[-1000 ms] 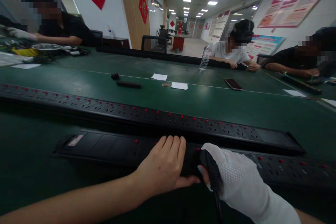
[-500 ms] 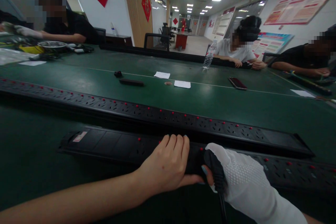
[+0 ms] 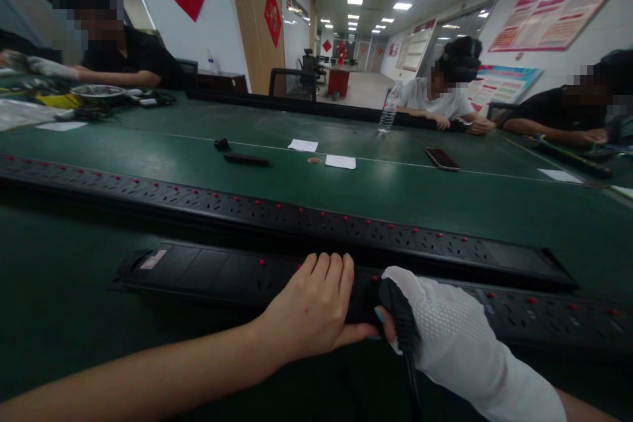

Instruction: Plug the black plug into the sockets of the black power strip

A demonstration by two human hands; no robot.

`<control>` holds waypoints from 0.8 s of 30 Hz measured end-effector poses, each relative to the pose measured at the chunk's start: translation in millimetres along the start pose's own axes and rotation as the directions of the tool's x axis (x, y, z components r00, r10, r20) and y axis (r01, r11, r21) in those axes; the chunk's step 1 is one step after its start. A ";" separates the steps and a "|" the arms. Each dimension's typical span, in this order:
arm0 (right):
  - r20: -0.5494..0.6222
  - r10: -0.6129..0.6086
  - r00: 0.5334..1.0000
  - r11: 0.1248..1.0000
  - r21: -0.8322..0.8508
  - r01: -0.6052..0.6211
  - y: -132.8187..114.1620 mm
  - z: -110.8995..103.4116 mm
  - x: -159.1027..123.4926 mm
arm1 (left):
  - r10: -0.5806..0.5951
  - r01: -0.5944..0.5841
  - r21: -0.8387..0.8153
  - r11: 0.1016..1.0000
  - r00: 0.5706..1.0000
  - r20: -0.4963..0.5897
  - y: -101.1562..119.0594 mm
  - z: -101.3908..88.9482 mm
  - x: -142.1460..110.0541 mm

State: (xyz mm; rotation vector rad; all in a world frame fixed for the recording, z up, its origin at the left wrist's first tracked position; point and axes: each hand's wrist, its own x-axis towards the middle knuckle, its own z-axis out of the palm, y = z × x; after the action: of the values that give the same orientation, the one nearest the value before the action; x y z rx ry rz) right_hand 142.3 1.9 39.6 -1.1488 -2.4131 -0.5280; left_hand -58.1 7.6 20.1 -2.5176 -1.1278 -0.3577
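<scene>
A long black power strip (image 3: pixel 212 273) with red indicator lights lies nearest me on the green table. My bare left hand (image 3: pixel 311 310) is closed over its middle, fingers over the far edge and thumb along the near side. In a white dotted glove, my right hand (image 3: pixel 430 323) grips a black power plug (image 3: pixel 395 310) just to the right, and the plug meets the strip's socket face. How deep its pins sit is hidden. From the plug a thick black cord (image 3: pixel 411 382) hangs toward me. Behind lies a second long power strip (image 3: pixel 237 209), parallel to the first.
Farther back on the green table (image 3: pixel 198 161) are a small black bar (image 3: pixel 246 159), white paper slips (image 3: pixel 340 161), a phone (image 3: pixel 442 159) and a water bottle (image 3: pixel 390 109). Cables and a metal bowl (image 3: pixel 99 92) crowd the left end. Several other people sit along the far side.
The view has shifted slightly. Both hands keep their places on the strip and plug, with no clear change of grip.
</scene>
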 end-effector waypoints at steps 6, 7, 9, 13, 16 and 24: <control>0.007 -0.006 1.000 1.000 0.026 0.006 1.1 0.2 0.7 | -0.013 0.012 -0.016 1.000 1.000 -0.014 -0.1 0.2 0.2; 0.010 -0.007 1.000 0.999 0.033 0.007 1.1 -0.1 1.2 | -0.014 0.014 -0.018 1.000 1.000 -0.013 -0.1 0.3 0.2; 0.016 -0.005 1.000 0.999 0.035 0.005 0.8 -0.8 2.1 | -0.012 0.012 -0.021 1.000 1.000 -0.018 0.1 0.7 0.2; 0.013 0.000 1.000 1.000 0.018 0.000 0.2 -0.8 2.2 | -0.021 0.020 -0.024 1.000 0.999 -0.046 0.6 2.5 -0.4; 0.020 0.006 1.000 1.000 0.005 -0.007 0.2 -0.3 1.8 | -0.024 0.023 -0.031 0.999 0.998 -0.054 0.7 3.3 -0.9; 0.030 0.006 1.000 1.000 0.028 -0.007 0.2 -0.8 2.0 | 0.002 -0.002 -0.014 1.000 1.000 -0.013 -0.8 -0.3 -0.7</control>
State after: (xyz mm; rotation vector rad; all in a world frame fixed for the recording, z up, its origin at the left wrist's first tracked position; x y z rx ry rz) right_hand 141.5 2.9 41.3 -1.1603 -2.4334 -0.4767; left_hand -59.2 7.5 20.3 -2.5242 -1.1221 -0.3821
